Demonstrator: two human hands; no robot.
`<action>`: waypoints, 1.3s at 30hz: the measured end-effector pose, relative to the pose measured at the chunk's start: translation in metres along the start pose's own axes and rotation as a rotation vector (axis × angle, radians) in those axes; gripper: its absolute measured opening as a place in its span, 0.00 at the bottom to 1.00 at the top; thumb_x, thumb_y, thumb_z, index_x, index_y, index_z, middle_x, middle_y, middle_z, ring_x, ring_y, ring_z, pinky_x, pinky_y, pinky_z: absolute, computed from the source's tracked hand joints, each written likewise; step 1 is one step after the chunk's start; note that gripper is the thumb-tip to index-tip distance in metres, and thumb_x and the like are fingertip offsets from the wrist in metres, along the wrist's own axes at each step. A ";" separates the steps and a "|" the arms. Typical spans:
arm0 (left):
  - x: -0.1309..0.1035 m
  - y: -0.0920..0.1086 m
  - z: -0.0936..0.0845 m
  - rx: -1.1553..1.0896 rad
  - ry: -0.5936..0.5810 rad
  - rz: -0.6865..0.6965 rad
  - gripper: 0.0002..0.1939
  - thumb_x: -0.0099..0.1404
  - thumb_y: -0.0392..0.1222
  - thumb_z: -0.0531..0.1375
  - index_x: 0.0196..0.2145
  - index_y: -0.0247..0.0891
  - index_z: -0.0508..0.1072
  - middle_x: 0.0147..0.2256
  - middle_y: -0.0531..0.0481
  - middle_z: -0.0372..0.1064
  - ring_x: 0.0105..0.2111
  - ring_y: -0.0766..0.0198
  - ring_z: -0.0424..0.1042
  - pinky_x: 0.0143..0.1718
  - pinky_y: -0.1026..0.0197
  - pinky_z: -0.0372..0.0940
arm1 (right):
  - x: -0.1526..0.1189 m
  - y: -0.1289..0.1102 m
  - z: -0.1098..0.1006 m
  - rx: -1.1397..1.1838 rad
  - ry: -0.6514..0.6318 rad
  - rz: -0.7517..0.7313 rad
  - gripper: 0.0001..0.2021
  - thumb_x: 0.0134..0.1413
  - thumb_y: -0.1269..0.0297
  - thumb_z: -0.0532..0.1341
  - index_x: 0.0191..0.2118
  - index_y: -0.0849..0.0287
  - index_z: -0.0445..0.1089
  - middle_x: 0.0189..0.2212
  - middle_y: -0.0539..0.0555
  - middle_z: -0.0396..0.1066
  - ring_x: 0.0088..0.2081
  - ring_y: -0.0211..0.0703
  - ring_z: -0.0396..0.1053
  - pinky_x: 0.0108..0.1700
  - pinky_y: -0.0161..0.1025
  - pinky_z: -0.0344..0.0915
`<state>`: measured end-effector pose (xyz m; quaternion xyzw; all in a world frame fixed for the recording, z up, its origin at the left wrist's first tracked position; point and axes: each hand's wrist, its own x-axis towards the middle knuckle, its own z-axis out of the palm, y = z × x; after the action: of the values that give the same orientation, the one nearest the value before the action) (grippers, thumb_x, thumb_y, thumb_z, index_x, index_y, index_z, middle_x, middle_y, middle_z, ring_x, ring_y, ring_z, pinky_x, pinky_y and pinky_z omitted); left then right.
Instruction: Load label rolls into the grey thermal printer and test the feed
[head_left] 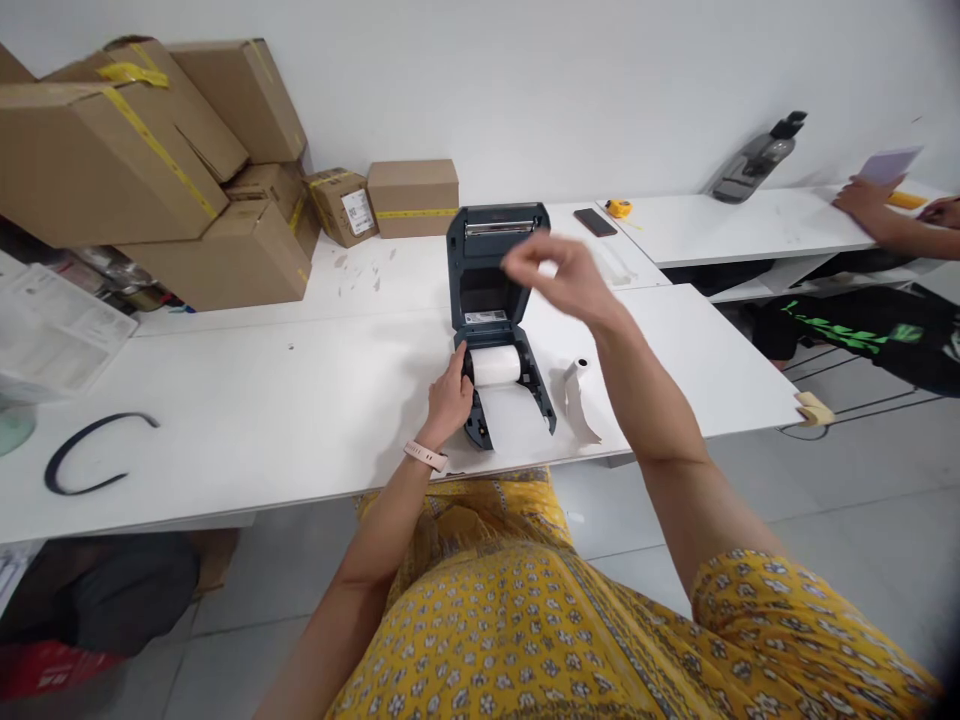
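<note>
A dark label printer stands near the table's front edge with its lid raised. Inside sits a white label roll, and a strip of its paper hangs out over the front. My left hand grips the printer's left side, fingers on the rim by the roll. In front of the raised lid hovers my right hand, fingers bent and smeared by motion; whether they touch the lid, I cannot tell. Right of the printer lies a small core with a curl of backing paper.
Cardboard boxes are stacked at the back left. A black headband lies on the left of the table. Behind the printer are a phone and a yellow tape measure. Another person's hand and a bottle are at right.
</note>
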<state>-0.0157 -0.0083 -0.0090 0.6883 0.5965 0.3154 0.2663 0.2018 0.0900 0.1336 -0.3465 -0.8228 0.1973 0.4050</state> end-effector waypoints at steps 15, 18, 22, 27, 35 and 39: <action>-0.074 0.016 0.009 0.071 0.251 0.574 0.27 0.76 0.56 0.53 0.65 0.38 0.67 0.62 0.37 0.71 0.68 0.48 0.63 0.67 0.39 0.62 | 0.066 0.033 -0.003 -0.153 0.092 0.051 0.33 0.60 0.25 0.45 0.43 0.47 0.72 0.45 0.56 0.78 0.52 0.57 0.71 0.54 0.51 0.68; -0.096 0.022 0.018 0.258 0.236 0.739 0.24 0.72 0.56 0.60 0.58 0.38 0.73 0.56 0.37 0.76 0.61 0.47 0.69 0.67 0.37 0.62 | 0.058 0.025 -0.004 -0.133 0.087 0.037 0.32 0.61 0.26 0.46 0.43 0.48 0.72 0.45 0.56 0.77 0.52 0.56 0.72 0.54 0.50 0.68; -0.096 0.027 0.029 0.273 0.437 0.780 0.05 0.72 0.38 0.62 0.41 0.40 0.79 0.41 0.44 0.79 0.46 0.55 0.73 0.57 0.46 0.70 | 0.034 0.000 -0.001 -0.154 0.156 0.011 0.33 0.67 0.31 0.42 0.43 0.51 0.74 0.43 0.57 0.77 0.51 0.54 0.72 0.58 0.51 0.67; -0.098 0.027 0.036 0.245 0.457 0.877 0.07 0.69 0.30 0.63 0.36 0.41 0.78 0.31 0.49 0.76 0.37 0.59 0.70 0.48 0.53 0.69 | -0.042 -0.038 0.011 -0.148 0.186 -0.135 0.25 0.74 0.45 0.46 0.52 0.52 0.75 0.50 0.56 0.79 0.54 0.50 0.73 0.63 0.55 0.66; -0.107 0.019 0.043 0.274 0.472 0.898 0.08 0.71 0.33 0.61 0.39 0.43 0.80 0.32 0.48 0.80 0.37 0.60 0.73 0.48 0.54 0.65 | -0.155 -0.034 0.051 -0.113 0.063 -0.036 0.19 0.74 0.58 0.51 0.60 0.49 0.73 0.61 0.54 0.75 0.67 0.48 0.67 0.71 0.61 0.60; -0.114 0.013 0.045 0.279 0.439 0.876 0.09 0.72 0.35 0.61 0.42 0.46 0.82 0.34 0.49 0.81 0.40 0.59 0.74 0.49 0.55 0.63 | -0.175 -0.026 0.068 -0.116 0.058 0.014 0.20 0.74 0.58 0.50 0.62 0.48 0.72 0.64 0.53 0.73 0.70 0.49 0.64 0.75 0.64 0.54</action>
<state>0.0163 -0.1228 -0.0425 0.8204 0.3302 0.4519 -0.1168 0.2120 -0.0579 0.0162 -0.3809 -0.8182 0.1419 0.4066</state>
